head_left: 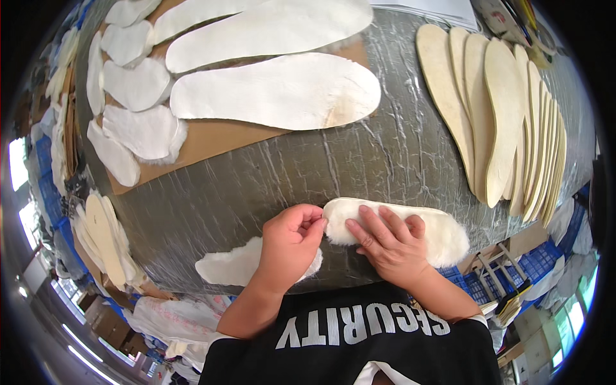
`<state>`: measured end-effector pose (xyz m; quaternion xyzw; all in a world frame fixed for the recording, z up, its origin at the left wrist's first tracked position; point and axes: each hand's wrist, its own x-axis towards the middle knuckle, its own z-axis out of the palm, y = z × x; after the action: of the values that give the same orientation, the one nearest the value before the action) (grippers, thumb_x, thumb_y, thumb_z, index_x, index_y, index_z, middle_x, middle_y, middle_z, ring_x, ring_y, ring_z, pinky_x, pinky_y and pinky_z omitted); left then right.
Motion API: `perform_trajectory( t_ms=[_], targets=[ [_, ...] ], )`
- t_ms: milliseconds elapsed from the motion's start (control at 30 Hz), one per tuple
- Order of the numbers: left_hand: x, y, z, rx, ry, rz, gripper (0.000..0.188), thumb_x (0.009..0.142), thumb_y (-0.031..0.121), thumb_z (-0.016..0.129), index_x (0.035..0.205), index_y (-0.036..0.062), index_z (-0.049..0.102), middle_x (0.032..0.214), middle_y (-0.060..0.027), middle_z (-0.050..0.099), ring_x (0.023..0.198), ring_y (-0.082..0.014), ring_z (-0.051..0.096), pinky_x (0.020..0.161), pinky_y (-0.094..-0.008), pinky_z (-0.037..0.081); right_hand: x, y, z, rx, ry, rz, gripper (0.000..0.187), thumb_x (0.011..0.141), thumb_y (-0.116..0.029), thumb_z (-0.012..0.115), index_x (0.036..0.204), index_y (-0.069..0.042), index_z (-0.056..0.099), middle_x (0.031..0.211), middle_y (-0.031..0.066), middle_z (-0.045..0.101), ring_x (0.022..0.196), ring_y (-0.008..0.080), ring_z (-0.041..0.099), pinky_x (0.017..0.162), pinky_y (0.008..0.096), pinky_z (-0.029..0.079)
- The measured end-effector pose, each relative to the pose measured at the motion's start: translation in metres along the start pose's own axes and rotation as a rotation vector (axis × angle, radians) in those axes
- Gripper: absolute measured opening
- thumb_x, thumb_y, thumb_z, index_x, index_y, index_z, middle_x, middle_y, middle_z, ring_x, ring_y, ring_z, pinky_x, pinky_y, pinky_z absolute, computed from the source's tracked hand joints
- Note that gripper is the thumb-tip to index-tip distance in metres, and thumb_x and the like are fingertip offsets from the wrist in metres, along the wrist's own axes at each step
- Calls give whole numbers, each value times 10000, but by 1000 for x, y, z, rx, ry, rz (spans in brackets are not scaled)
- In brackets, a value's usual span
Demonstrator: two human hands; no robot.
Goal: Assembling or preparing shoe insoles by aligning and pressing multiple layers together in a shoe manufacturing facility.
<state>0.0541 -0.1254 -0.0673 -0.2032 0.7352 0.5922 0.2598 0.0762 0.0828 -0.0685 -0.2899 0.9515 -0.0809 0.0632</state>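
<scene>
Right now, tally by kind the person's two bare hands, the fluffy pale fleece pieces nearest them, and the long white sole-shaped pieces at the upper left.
Bare left hand and right hand: 2
Fluffy pale fleece pieces, under the right hand and by the left: 2
Long white sole-shaped pieces: 3
Total: 7
</scene>
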Motion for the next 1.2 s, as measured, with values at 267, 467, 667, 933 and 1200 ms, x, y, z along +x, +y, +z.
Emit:
perform_trajectory(
  t_ms=[267, 467, 667, 933, 1200],
  targets=[
    [1, 13, 3, 155, 21, 71, 103, 804, -39, 668, 867, -4, 595, 802, -39, 661, 721, -62, 610, 655, -213, 501, 54, 11, -22, 418, -6, 274, 487, 650, -239, 765, 1084, -80, 609, 1104, 69, 542, 961, 252, 507, 816, 402, 346],
    [-17, 10, 1, 54, 67, 326, 146, 778, -77, 674, 855, 10, 585, 821, -48, 660, 786, -122, 647, 733, -250, 516, 65, 21, -46, 738, -258, 313, 291, 657, -101, 751, 873, -44, 566, 853, 86, 588, 778, 279, 562, 700, 374, 429],
    [-49, 36, -3, -385, -106, 368, 175, 781, -87, 668, 879, 22, 573, 891, -96, 656, 941, -192, 647, 850, -289, 508, 34, 12, -89, 1127, -188, 436, 258, 670, -40, 748, 858, -51, 573, 798, 85, 624, 789, 288, 585, 668, 365, 455],
    [-92, 82, 3, -527, -348, 295, 188, 795, -119, 631, 864, 16, 520, 941, -125, 631, 921, -149, 629, 789, -262, 533, -16, 2, -132, 1027, 128, 224, 289, 679, -68, 762, 937, -55, 634, 858, 72, 628, 801, 252, 577, 736, 345, 451],
    [-129, 102, 24, -324, -403, 416, 171, 792, -98, 633, 825, 25, 519, 960, -99, 609, 860, -94, 603, 751, -232, 517, -55, -7, -150, 1152, 215, 127, 240, 701, -115, 776, 896, -55, 649, 815, 63, 615, 787, 243, 581, 737, 343, 427]
  ],
)
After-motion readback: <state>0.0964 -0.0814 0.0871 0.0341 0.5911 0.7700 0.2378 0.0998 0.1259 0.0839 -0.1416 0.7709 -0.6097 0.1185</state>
